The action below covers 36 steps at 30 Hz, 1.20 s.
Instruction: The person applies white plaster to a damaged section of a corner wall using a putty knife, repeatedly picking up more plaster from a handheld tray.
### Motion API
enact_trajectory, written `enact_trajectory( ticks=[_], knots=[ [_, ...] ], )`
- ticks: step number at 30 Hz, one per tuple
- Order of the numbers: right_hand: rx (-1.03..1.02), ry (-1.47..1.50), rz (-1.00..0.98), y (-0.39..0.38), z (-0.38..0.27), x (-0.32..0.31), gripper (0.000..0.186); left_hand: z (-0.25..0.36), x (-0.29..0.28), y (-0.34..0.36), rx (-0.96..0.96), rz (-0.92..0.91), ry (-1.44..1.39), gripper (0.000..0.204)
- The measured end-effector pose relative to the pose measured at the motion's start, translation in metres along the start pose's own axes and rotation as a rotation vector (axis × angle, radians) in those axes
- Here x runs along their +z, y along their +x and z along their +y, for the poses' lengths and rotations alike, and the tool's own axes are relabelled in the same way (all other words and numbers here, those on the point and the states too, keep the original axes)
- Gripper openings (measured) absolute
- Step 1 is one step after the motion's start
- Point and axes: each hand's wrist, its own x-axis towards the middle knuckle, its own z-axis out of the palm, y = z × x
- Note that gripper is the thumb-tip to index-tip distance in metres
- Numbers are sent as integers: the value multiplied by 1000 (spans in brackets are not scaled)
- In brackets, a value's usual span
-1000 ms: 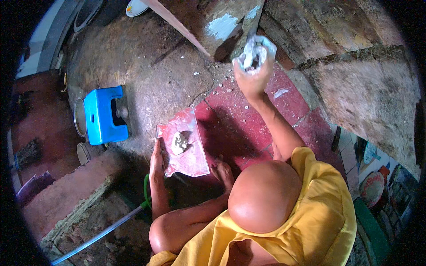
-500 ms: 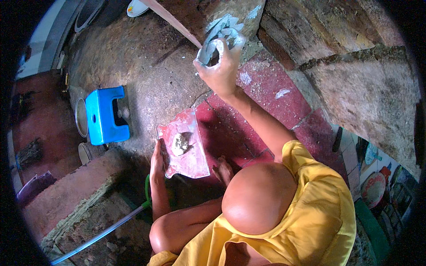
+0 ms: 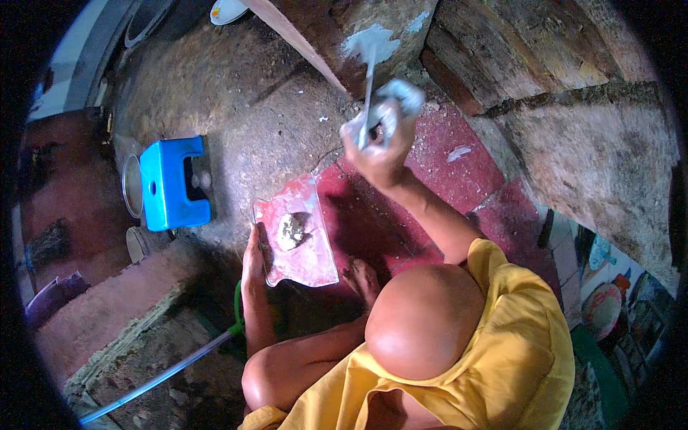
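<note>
My right hand (image 3: 385,150) is blurred by motion and coated with pale putty. Its fingers close round a thin grey blade (image 3: 370,86) seen edge-on. The blade's far end overlaps a pale wet patch (image 3: 383,44) on the brown wall surface; I cannot tell whether it touches. Lower left, my left hand (image 3: 253,259) grips the left edge of a flat reddish board (image 3: 312,261), its fingers mostly hidden underneath. A lump of whitish putty (image 3: 289,232) sits on the board.
A blue plastic stool (image 3: 161,186) lies on its side at the left. Red floor tiles (image 3: 473,168) with pale smears extend to the right, beside rough wall panels (image 3: 588,150). A pale tube with a green end (image 3: 172,376) crosses the lower left. My bent knees are close below.
My right hand has moved down and to the right, away from the wall patch, and has turned so the thin blade shows. My left hand and the board stay nearly still.
</note>
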Motion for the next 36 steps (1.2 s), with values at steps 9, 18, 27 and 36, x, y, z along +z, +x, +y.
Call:
enact_trajectory(
  ticks=[9,18,27,36],
  knots=[
    [-1,-108,18,18,28,30,33,8,9,-7,-3,87,142,51],
    [6,76,-254,-12,-6,35,36,2,-2,-1,6,54,138,51],
    [-42,-148,43,16,27,8,32,9,12,-8,-16,30,79,51],
    [55,149,-409,-28,-9,27,34,1,2,-2,20,12,49,51]
  ],
)
